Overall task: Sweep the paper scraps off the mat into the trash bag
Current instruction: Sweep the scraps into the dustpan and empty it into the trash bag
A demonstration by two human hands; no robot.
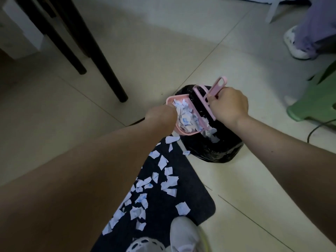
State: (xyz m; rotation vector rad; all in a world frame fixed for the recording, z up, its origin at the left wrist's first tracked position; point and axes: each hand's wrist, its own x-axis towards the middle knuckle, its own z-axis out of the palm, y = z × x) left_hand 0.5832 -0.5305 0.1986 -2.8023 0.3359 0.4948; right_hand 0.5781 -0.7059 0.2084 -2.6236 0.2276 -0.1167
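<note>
- Dozens of torn white paper scraps, some marked blue, lie strewn along the dark mat, with a few loose ones just beside the bag's near edge.
- I see more scraps heaped in the pink dustpan, which is tilted over the mouth of the black trash bag; several pieces lie inside the bag.
- My left hand grips the dustpan's near side, fingers curled round it.
- My right hand is clamped on the pink brush; its looped handle points up and away to the right, and its head lies across the pan's open edge.
- The mat is a flat rounded rectangle, its long axis running from my light shoe towards the bag; the bag is glossy, crinkled plastic.
- Around this: pale floor tiles, black furniture legs at upper left, a green stool and another person's white shoe at right.
</note>
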